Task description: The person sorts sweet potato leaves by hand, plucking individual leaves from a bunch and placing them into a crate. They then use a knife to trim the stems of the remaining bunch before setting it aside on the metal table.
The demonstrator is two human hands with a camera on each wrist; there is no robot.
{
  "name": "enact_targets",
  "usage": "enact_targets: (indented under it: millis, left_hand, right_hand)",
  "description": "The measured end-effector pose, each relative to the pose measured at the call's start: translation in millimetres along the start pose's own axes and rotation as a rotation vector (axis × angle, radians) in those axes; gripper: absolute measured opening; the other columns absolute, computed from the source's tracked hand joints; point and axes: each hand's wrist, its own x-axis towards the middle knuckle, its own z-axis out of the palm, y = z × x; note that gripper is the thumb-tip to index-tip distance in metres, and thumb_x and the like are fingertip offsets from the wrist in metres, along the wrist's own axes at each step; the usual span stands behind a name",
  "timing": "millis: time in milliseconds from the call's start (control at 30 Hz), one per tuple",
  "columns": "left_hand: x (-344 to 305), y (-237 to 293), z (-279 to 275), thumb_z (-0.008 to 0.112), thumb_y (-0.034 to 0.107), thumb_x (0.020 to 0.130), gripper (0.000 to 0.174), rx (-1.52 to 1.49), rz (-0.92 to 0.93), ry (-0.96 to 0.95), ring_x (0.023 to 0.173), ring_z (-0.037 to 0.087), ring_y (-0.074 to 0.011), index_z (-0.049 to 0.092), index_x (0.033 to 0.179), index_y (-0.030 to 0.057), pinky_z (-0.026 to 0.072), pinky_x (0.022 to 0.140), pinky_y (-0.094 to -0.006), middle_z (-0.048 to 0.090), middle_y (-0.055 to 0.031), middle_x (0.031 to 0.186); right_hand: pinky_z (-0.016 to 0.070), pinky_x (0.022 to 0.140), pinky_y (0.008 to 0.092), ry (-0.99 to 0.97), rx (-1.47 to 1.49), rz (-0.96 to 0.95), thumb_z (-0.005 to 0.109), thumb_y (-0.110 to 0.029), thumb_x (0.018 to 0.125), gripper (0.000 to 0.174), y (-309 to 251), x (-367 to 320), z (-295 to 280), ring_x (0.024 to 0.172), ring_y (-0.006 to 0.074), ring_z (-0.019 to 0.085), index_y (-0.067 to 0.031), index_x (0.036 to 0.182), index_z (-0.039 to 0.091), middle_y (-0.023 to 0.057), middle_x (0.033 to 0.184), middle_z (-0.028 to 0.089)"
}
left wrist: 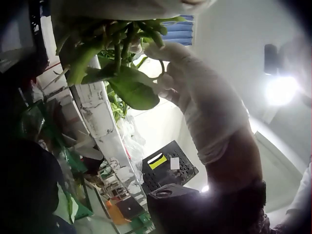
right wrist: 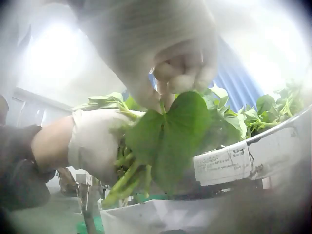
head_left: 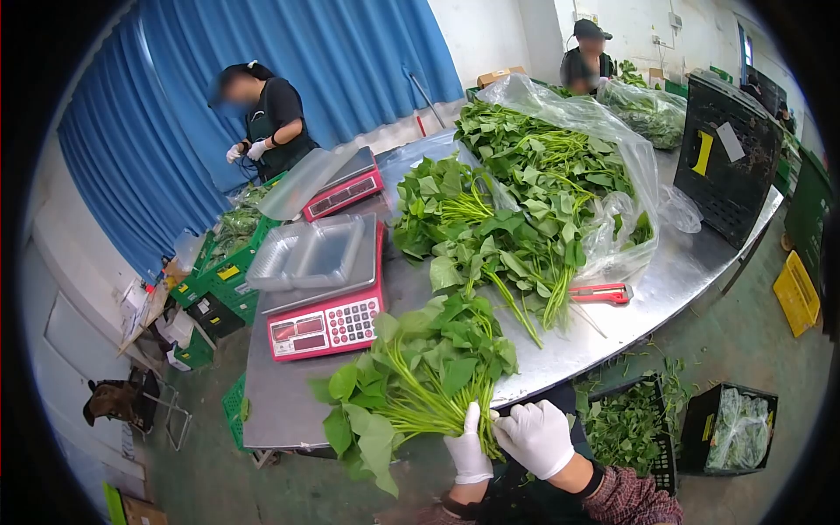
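Note:
In the head view my white-gloved left hand (head_left: 470,451) grips a bunch of leafy green stems (head_left: 411,376), its leaves fanning out to the left above the table's front edge. Close beside it, my gloved right hand (head_left: 535,437) is at the cut ends, fingers curled. The right wrist view shows that hand pinching the stalk of one broad heart-shaped leaf (right wrist: 170,136). Behind that leaf, the stem ends (right wrist: 129,183) poke out below my left hand. A large pile of the same greens (head_left: 534,175) lies on the metal table, partly inside a clear plastic bag (head_left: 647,175).
A red scale (head_left: 324,324) carries clear plastic trays (head_left: 306,249); a second scale (head_left: 346,192) stands behind. A red box cutter (head_left: 602,294) lies by the pile. A black crate (head_left: 726,157) is at the table's right end. Crates of greens (head_left: 626,429) sit on the floor. Two people work beyond.

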Motion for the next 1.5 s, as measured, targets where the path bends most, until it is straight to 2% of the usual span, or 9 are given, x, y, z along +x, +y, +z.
enact_targets:
  millis: [267, 667, 833, 900, 1067, 1133, 1267, 1367, 1500]
  left_hand:
    - [11.2, 12.0, -24.5, 0.055, 0.015, 0.091, 0.014, -0.159, -0.144, -0.306, 0.06, 0.053, -0.0142, 0.054, 0.095, 0.0015, 0.0436, 0.054, -0.0263, 0.059, -0.0088, 0.074]
    - [-15.5, 14.7, -41.9, 0.07, 0.012, 0.078, 0.036, 0.112, -0.03, -0.486, 0.07, 0.056, -0.0184, 0.054, 0.107, -0.0011, 0.0472, 0.066, -0.0293, 0.06, -0.0074, 0.081]
    - [-21.2, 21.6, -44.6, 0.057, 0.002, 0.083, 0.024, 0.162, -0.229, -0.452, 0.077, 0.062, -0.0181, 0.057, 0.107, 0.0003, 0.0503, 0.069, -0.0281, 0.063, -0.0097, 0.086]
    - [-16.5, 21.2, -42.9, 0.071, 0.011, 0.075, 0.043, -0.051, -0.289, -0.552, 0.075, 0.062, -0.0212, 0.053, 0.112, 0.0, 0.0522, 0.071, -0.0327, 0.064, -0.014, 0.094]
    - [-9.2, 21.4, -50.9, 0.066, 0.006, 0.076, 0.04, -0.056, -0.403, -0.558, 0.074, 0.062, -0.0217, 0.053, 0.112, 0.0001, 0.0516, 0.07, -0.034, 0.064, -0.0134, 0.091]
    - [-10.2, 24.0, -47.8, 0.066, 0.006, 0.075, 0.038, -0.209, -0.395, -0.553, 0.069, 0.058, -0.0207, 0.053, 0.111, 0.0011, 0.0479, 0.066, -0.0339, 0.062, -0.0103, 0.081]
    - [-4.1, 15.3, -53.9, 0.065, 0.006, 0.076, 0.033, -0.207, -0.401, -0.563, 0.067, 0.054, -0.0212, 0.055, 0.107, 0.0025, 0.0448, 0.065, -0.0347, 0.06, -0.0103, 0.077]
    - [-4.4, 9.1, -57.1, 0.063, 0.014, 0.081, 0.028, -0.246, -0.415, -0.571, 0.068, 0.055, -0.0227, 0.056, 0.106, 0.0025, 0.0456, 0.066, -0.0355, 0.062, -0.0127, 0.081]
    - [-13.8, 30.0, -43.6, 0.055, 0.026, 0.089, 0.029, -0.135, -0.519, -0.493, 0.076, 0.06, -0.0259, 0.057, 0.105, 0.002, 0.049, 0.07, -0.0371, 0.064, -0.0176, 0.092]
  right_hand:
    - [0.0393, 0.062, 0.0389, -0.186, -0.277, 0.231, 0.071, -0.018, 0.061, 0.012, 80.9, -56.0, -56.7, 0.069, 0.0225, 0.053, -0.0117, 0.06, 0.061, 0.0041, 0.068, 0.051]
    - [0.0488, 0.073, 0.0272, -0.071, 0.909, 0.361, 0.074, -0.028, 0.076, 0.027, 21.8, -0.2, 31.4, 0.077, 0.0205, 0.064, -0.0044, 0.088, 0.07, 0.009, 0.088, 0.067]
    - [0.047, 0.072, 0.0265, -0.401, 1.572, 0.667, 0.062, -0.019, 0.088, 0.024, 22.3, 2.1, 21.9, 0.073, 0.0107, 0.057, 0.0005, 0.102, 0.064, 0.0024, 0.087, 0.063]
    - [0.0459, 0.062, 0.0252, -0.544, 1.891, 0.727, 0.052, -0.02, 0.094, 0.029, 25.3, 3.4, 15.6, 0.063, 0.0102, 0.052, 0.0021, 0.111, 0.058, 0.0022, 0.075, 0.055]
    - [0.045, 0.061, 0.0253, -0.512, 1.67, 0.664, 0.049, -0.023, 0.095, 0.029, 20.0, 6.5, 19.3, 0.062, 0.0101, 0.051, 0.0021, 0.107, 0.058, 0.0043, 0.073, 0.055]
    - [0.0456, 0.063, 0.0279, -0.181, 1.259, 0.312, 0.05, -0.025, 0.095, 0.03, 16.2, 7.0, 25.4, 0.062, 0.0118, 0.053, 0.0035, 0.099, 0.059, 0.0072, 0.073, 0.058]
    - [0.0428, 0.08, 0.0269, -0.577, 1.339, 0.528, 0.051, -0.019, 0.094, 0.024, 21.8, 6.5, 18.6, 0.081, 0.0159, 0.055, 0.0016, 0.103, 0.06, 0.0061, 0.089, 0.062]
    - [0.0433, 0.075, 0.0309, -0.202, 1.172, 0.271, 0.05, -0.02, 0.094, 0.024, 20.5, 2.7, 26.9, 0.076, 0.0203, 0.055, 0.0014, 0.097, 0.061, 0.0095, 0.082, 0.061]
    - [0.0409, 0.081, 0.0308, -0.255, 1.389, 0.427, 0.051, -0.018, 0.093, 0.023, 22.8, 0.9, 20.8, 0.084, 0.019, 0.053, 0.0019, 0.099, 0.061, 0.0099, 0.09, 0.061]
